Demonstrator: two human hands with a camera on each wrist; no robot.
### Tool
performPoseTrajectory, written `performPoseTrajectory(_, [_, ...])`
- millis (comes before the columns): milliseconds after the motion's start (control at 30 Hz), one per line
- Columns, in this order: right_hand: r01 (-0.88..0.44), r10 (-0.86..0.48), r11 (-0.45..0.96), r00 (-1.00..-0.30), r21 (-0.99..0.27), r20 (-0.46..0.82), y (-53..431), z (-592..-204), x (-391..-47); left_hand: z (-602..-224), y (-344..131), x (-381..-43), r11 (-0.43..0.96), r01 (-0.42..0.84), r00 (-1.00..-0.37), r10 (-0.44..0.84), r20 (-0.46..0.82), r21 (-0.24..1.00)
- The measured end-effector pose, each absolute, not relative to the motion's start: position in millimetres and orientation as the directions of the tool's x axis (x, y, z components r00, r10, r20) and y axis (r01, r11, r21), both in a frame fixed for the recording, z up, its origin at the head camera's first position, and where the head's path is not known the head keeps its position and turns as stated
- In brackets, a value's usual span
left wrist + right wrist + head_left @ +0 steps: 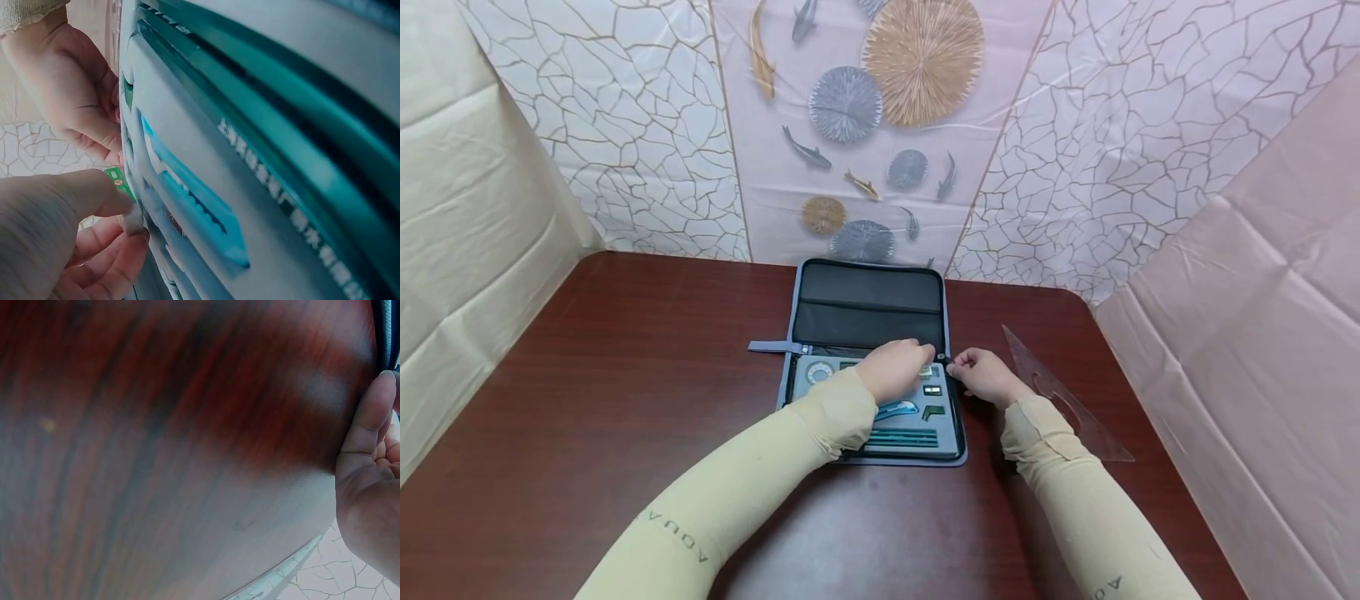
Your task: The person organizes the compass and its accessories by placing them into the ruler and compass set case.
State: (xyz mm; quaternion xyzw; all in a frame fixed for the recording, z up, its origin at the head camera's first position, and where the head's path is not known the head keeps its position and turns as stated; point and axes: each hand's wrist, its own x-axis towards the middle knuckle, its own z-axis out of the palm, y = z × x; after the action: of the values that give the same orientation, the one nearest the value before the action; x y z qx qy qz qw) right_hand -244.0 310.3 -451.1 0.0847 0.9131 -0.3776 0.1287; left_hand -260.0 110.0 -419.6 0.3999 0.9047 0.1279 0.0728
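Observation:
An unzipped stationery case [868, 312] lies with its lid folded back and a grey tray [952, 429] in its near half. My left hand [895, 368] reaches over the tray's upper right part. In the left wrist view its thumb and fingers pinch a small white eraser with a green sleeve [117, 176], low at the tray. My right hand [991, 377] is at the case's right edge by the hinge, thumb and forefinger pinching the zipper edge [389, 337]. The tray holds a blue utility knife [898, 409], green pencils [902, 437] and a sharpener [932, 390].
A clear triangle ruler [1105, 440] lies right of the case, beside my right forearm. A round white disc [818, 372] and a green angled piece [932, 412] sit in the tray. A strap [772, 346] sticks out left. Draped cloth borders the brown table [625, 375].

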Motion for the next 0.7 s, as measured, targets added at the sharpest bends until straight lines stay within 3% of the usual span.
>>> performPoseTrajectory(333, [0.263, 0.067, 0.695, -0.951, -0.669, -0.303, 309, -451, -244, -422, 124, -257, 0.677, 0.716, -0.687, 0.726, 0.002, 0.173])
performPoseTrajectory(700, [0.244, 0.052, 0.705, -0.954, -0.666, -0.295, 309, -449, -243, -420, 127, -258, 0.685, 0.718, -0.692, 0.721, 0.028, 0.125])
